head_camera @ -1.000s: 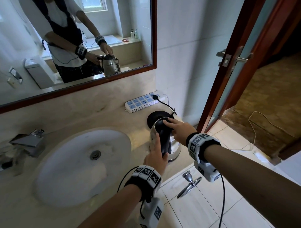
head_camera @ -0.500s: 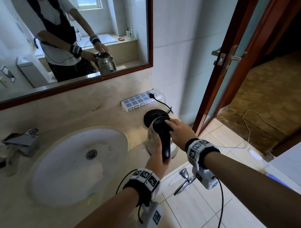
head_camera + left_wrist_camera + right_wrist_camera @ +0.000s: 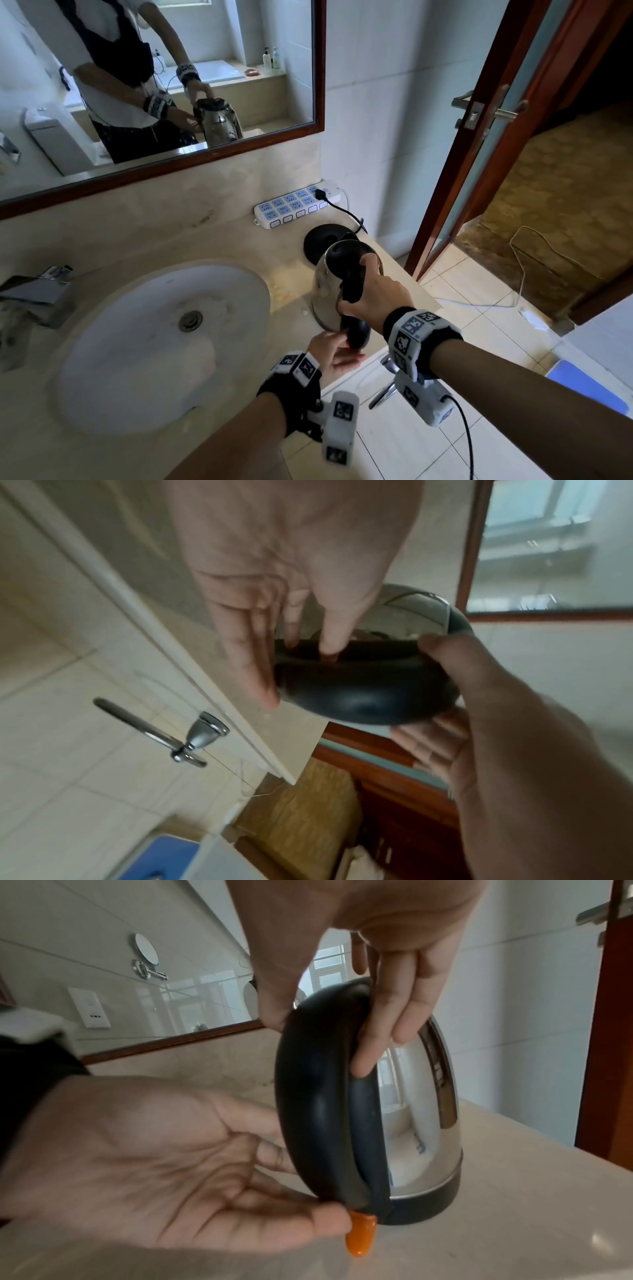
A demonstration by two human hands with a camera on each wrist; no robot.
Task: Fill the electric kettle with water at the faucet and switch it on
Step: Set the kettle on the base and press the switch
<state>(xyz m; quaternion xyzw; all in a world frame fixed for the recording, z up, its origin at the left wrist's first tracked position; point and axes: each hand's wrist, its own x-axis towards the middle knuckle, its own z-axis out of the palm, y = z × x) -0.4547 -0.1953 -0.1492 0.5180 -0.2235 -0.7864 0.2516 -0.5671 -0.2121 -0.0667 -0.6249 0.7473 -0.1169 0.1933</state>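
Observation:
The steel kettle [image 3: 323, 284] with a black handle [image 3: 315, 1096] stands on the counter near its front right corner, off its round black base [image 3: 322, 240]. My right hand [image 3: 363, 284] grips the upper part of the handle, thumb on one side and fingers on the other [image 3: 322, 1037]. My left hand [image 3: 337, 349] is at the handle's lower end, fingers straight, with its thumb tip on the orange switch [image 3: 359, 1234]. In the left wrist view both the left hand [image 3: 294, 669] and the right hand [image 3: 428, 691] touch the handle. The faucet [image 3: 37, 294] is at the far left.
The white sink [image 3: 102, 359] lies between faucet and kettle. A power strip [image 3: 294, 205] with the base's cord plugged in lies against the back wall. The counter's front edge is right under my left hand. An open door [image 3: 479, 137] is on the right, and a mirror [image 3: 154, 85] hangs above.
My right hand has moved from the kettle's top onto the upper handle. My left hand has slid from the handle's middle down to its lower end at the switch.

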